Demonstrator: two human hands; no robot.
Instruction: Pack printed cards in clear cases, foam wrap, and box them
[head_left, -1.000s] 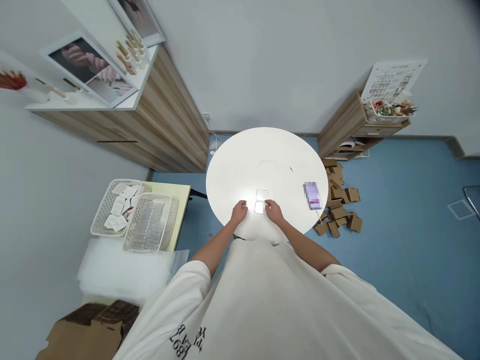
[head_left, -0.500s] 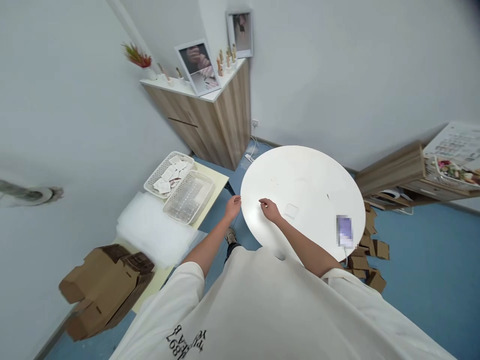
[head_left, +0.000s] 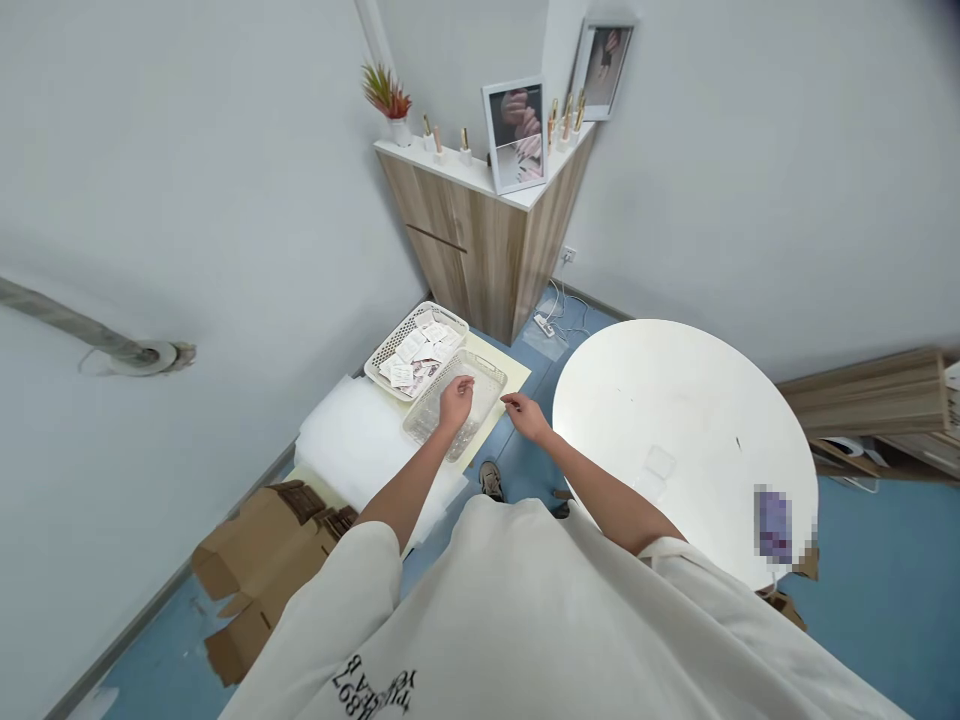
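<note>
My left hand [head_left: 456, 402] hovers over the front basket [head_left: 493, 372], a pale see-through one with small clear pieces lying in it. Its fingers are loosely bent and apart, and I see nothing in them. Just right of that basket, above the gap between the two tables, is my right hand [head_left: 527, 415]. Its fingers reach left with a small gap to the thumb, and nothing shows between them. Behind the front basket stands a white basket [head_left: 380, 362] holding many small printed cards [head_left: 411, 346]. A thin clear square piece [head_left: 660, 462] lies on the round white table [head_left: 690, 385].
A stack of white foam sheets [head_left: 341, 435] and folded brown cardboard boxes [head_left: 262, 560] lie on the left table [head_left: 514, 370]. A blurred purple object [head_left: 774, 525] is on the round table. Beyond stands a wooden cabinet [head_left: 480, 260]; a power strip [head_left: 544, 325] lies on the floor.
My view has turned left, so the baskets now sit nearer the middle. My hands have moved from beside the round table to the baskets, my left over the front one.
</note>
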